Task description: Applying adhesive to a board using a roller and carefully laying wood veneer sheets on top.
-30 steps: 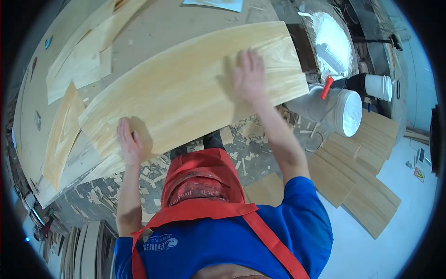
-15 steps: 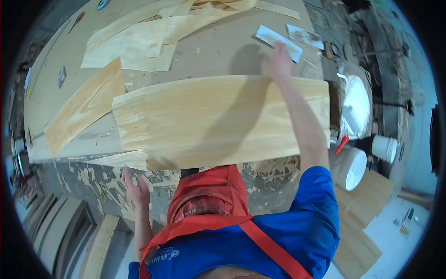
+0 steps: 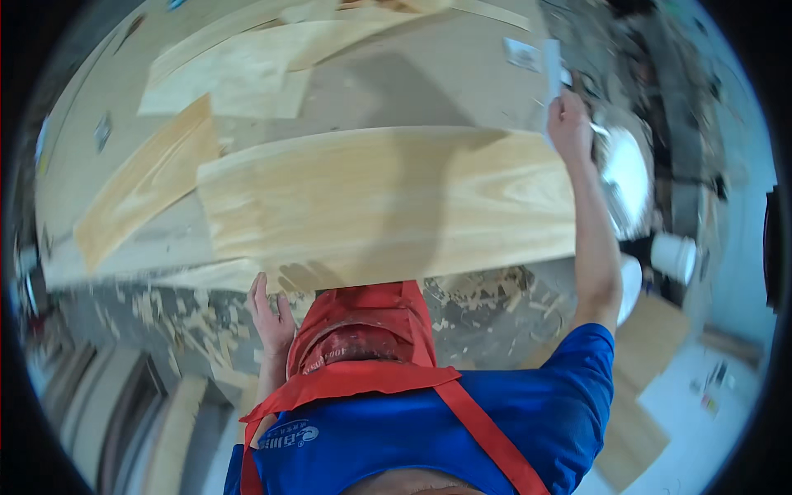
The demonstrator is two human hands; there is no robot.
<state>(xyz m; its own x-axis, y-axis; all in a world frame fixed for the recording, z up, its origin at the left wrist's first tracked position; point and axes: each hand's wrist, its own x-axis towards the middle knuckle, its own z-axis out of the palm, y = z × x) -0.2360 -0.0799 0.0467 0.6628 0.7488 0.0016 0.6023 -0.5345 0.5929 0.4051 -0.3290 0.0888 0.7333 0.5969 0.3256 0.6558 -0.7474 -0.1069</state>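
A long, pale wood veneer sheet (image 3: 338, 194) lies across the near part of the table, its front edge close to my red apron. My right hand (image 3: 569, 125), beyond the sheet's far right corner, is closed around a flat white rectangular plate like a spreader (image 3: 552, 70), held up on its narrow side. Just right of that hand stands a broad container with a white, shiny inside (image 3: 629, 177). My left hand (image 3: 271, 318) is at the sheet's front edge, left of the apron, fingers apart and holding nothing; whether the fingertips touch the sheet, I cannot tell.
Another veneer piece (image 3: 148, 183) lies slantwise at left, with a pile of veneer sheets (image 3: 235, 70) farther back. A stained white card-like piece (image 3: 522, 54) rests at the table's far right. White buckets (image 3: 673, 257) stand at right; wood scraps (image 3: 177, 322) litter the area below the front edge.
My right hand has picked up the white plate from the table and carried it right, turning it on edge, toward the container. My left hand has shifted slightly right.
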